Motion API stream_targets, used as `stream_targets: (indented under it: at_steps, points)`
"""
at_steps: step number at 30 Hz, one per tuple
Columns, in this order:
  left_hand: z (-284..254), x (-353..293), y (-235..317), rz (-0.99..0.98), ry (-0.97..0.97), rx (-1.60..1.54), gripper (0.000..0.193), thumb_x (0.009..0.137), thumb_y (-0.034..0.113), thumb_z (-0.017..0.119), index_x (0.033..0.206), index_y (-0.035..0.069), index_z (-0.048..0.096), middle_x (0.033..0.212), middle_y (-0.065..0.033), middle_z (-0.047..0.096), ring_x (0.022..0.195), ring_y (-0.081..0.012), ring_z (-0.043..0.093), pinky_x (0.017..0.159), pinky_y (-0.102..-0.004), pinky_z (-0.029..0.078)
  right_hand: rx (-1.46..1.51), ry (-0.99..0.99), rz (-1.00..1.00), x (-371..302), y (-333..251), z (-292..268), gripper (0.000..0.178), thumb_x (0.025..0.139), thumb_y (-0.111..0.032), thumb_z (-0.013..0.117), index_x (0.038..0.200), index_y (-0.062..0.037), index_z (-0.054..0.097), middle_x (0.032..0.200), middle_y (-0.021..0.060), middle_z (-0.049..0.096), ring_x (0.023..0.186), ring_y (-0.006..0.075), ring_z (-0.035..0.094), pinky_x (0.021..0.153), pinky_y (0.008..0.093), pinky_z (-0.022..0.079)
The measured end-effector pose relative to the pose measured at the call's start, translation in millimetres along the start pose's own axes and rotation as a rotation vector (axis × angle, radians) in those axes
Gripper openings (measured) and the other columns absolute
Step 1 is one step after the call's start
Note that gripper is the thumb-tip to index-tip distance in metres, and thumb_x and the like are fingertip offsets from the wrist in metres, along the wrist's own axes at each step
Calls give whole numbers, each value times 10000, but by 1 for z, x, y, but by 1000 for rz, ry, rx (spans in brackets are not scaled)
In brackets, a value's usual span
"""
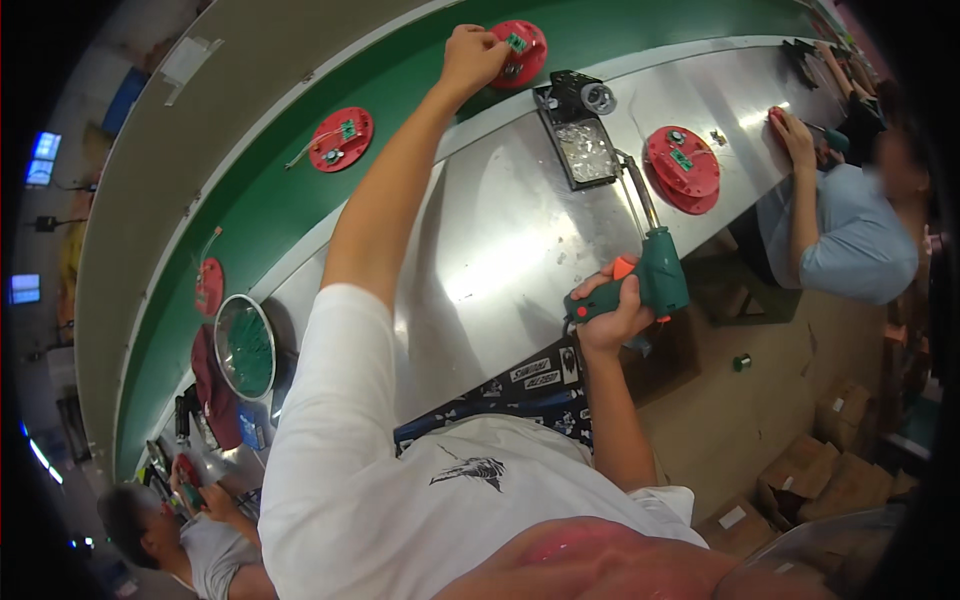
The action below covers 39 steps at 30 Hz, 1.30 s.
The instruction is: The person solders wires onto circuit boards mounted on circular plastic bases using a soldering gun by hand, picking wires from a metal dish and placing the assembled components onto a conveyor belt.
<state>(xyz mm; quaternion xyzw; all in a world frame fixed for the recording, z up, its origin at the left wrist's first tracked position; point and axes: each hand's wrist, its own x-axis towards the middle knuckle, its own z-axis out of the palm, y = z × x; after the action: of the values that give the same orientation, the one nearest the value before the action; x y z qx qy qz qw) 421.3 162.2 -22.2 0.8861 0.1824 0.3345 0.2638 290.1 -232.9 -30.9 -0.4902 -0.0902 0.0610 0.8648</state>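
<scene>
My left hand (474, 62) reaches out over the green belt, its fingers closed at the left edge of a red round plate (531, 66) with a small green circuit board on it. In my right hand (622, 318) is a green soldering gun (663, 272) with an orange trigger. Its metal barrel points away from me, the tip end beside a black soldering stand (561, 128) whose tray holds shiny scraps. Right of the barrel, another red round plate (683, 165) with a green board and wires lies on the metal worktop, seemingly stacked on a similar one.
More red plates sit on the green belt (268, 160), one (341, 139) left of my arm. A metal-rimmed bowl (246, 347) of green pieces stands at left. People work at the far right (850, 225) and lower left (220, 550). Cardboard boxes (835, 480) lie on the floor.
</scene>
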Motion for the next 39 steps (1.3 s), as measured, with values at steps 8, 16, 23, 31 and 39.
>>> stream_targets:
  at_steps: [8, 16, 23, 31, 39]
  points:
    - [-173, -175, 50, -8, -433, 11, 186, 841, 194, 707, 841, 16, 761, 1261, -190, 617, 1041, -293, 638, 914, -378, 507, 14, -32, 52, 5, 9, -8, 282, 1001, -251, 501, 1111, 8, 516, 912, 117, 561, 510, 211, 573, 479, 343, 500]
    - [-256, -340, 95, -182, -285, 173, 201, 753, 236, 696, 756, 41, 747, 1169, -177, 665, 987, -316, 665, 872, -410, 545, -146, -243, 65, 16, -1, -3, 313, 1007, -214, 488, 1087, 83, 545, 895, 160, 582, 519, 218, 576, 470, 345, 511]
    - [-361, -374, 64, -341, 147, 576, 168, 805, 174, 691, 937, 83, 742, 1027, -121, 710, 1001, -359, 626, 923, -457, 502, -235, -231, 90, 21, -2, -10, 329, 1001, -239, 511, 1090, 72, 571, 877, 164, 607, 516, 215, 572, 465, 349, 501]
    - [-389, -422, -15, -472, -57, 717, 101, 816, 144, 639, 855, 74, 700, 953, -118, 674, 951, -335, 646, 844, -460, 535, -312, -239, 54, 18, -4, -5, 343, 994, -250, 510, 1089, 73, 572, 867, 160, 604, 530, 208, 574, 469, 341, 500]
    - [-390, -423, -19, -408, -123, 713, 139, 870, 147, 631, 956, 40, 653, 964, -131, 631, 967, -339, 615, 881, -442, 498, -344, -275, 81, 16, -7, -1, 339, 1004, -249, 494, 1095, 68, 572, 865, 152, 597, 533, 206, 572, 474, 336, 499]
